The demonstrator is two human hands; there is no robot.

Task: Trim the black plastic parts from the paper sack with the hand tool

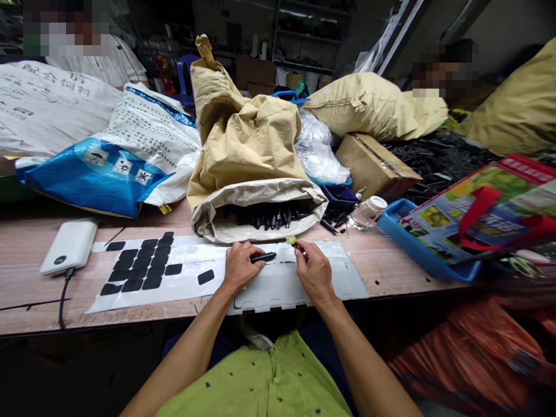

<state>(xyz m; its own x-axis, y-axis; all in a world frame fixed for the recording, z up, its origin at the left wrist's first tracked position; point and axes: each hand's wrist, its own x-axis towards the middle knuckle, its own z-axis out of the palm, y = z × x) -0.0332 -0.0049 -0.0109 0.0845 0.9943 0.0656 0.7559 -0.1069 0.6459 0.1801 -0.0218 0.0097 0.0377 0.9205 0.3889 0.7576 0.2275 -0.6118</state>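
Observation:
My left hand (240,263) is closed on a black pen-like piece (264,257), which points right above a white sheet. My right hand (313,267) pinches a small thing with a yellow-green round end (291,240); its kind is too small to tell. The two hands are apart, both over the grey-white board (278,286). Just beyond them lies a tan woven sack (256,139), its mouth facing me, with many black pen-like pieces (273,218) inside. Left of my left hand, black rounded-square stickers (139,266) lie on a white backing sheet (185,249).
A white power bank (72,246) with a cable lies at the left. Blue-and-white sacks (130,150) stand behind it. Right of the sack are a clear jar (368,213), a cardboard box (373,162) and a blue basket (428,243) with a colourful bag (486,211). Two people sit farther back.

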